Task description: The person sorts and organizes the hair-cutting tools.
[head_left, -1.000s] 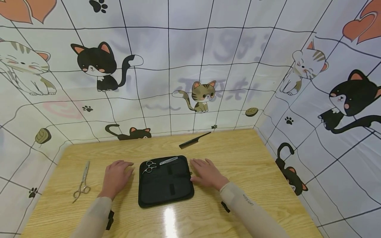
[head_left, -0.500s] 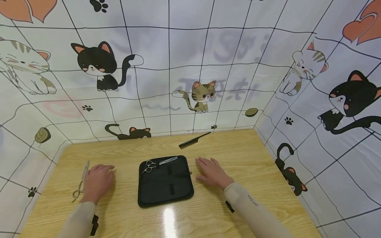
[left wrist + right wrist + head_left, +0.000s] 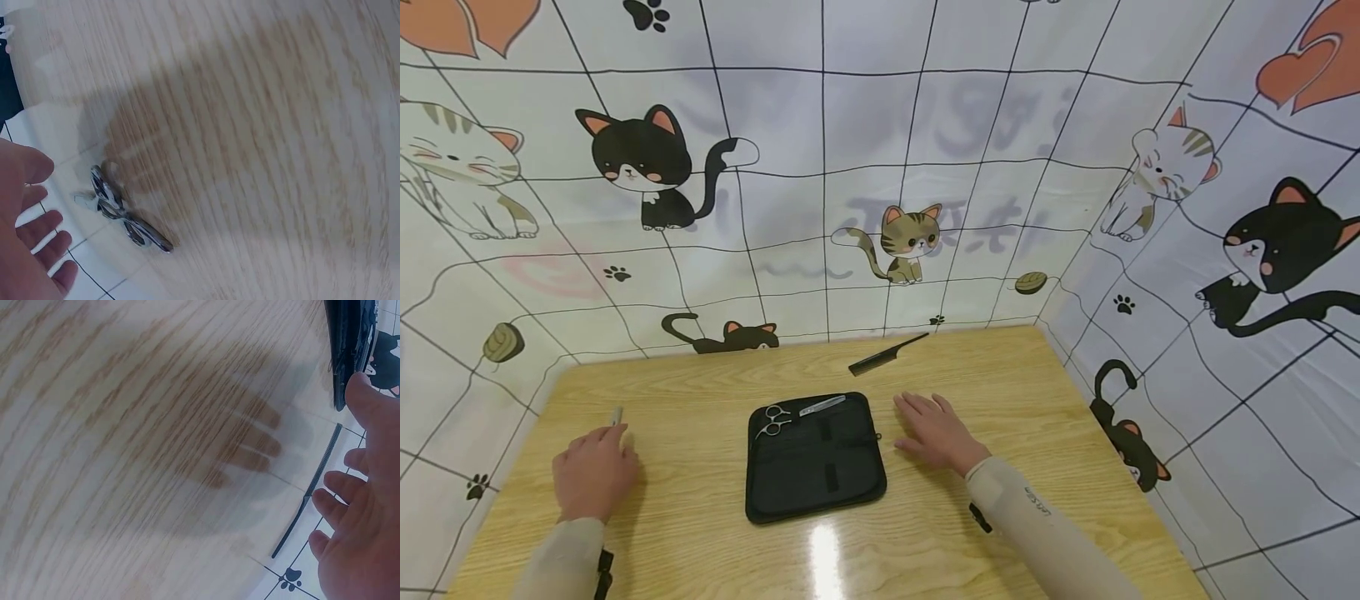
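My left hand [image 3: 595, 473] hovers over a pair of silver scissors at the left of the table; in the head view only the blade tip [image 3: 617, 415] shows past the fingers. The left wrist view has these scissors [image 3: 122, 211] lying on the wood, handle loops towards the camera, with the loosely bent fingers [image 3: 50, 228] apart from them. My right hand [image 3: 936, 435], fingers relaxed and holding nothing, is just right of a black zip case [image 3: 797, 492]. Tucked in the case's upper part is another pair of silver scissors [image 3: 822, 407].
Behind the case lies a black rat-tail comb [image 3: 874, 363], also visible as a comb [image 3: 323, 461] in the right wrist view. The wooden table [image 3: 1000, 375] meets a cat-print cloth wall [image 3: 790, 200] at the back and on both sides.
My left hand has moved left from beside the black case to over the loose scissors, now mostly covering them. My right hand has shifted slightly right, away from the case's edge.
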Action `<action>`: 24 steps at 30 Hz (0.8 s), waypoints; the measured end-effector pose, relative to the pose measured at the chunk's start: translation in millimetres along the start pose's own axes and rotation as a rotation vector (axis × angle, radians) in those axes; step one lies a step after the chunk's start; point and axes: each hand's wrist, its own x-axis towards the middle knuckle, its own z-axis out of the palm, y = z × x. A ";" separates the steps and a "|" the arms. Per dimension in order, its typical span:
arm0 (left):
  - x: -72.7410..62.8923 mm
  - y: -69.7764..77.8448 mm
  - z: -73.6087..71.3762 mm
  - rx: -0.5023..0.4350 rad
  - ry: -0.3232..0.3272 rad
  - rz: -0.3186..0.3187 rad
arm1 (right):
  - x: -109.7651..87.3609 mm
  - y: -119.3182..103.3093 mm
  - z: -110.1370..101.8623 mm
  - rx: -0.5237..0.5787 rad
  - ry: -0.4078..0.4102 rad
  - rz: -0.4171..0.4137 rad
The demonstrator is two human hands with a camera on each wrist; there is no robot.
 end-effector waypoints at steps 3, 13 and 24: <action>0.6 -4.3 -0.8 0.023 -0.043 -0.054 | 0.1 0.7 1.2 -0.002 0.003 0.004; 1.0 -10.6 -2.0 0.073 -0.105 -0.103 | -0.7 1.3 1.5 -0.015 0.015 0.012; 1.4 -13.1 0.6 0.072 -0.084 -0.113 | -2.0 4.0 1.4 -0.030 0.022 0.017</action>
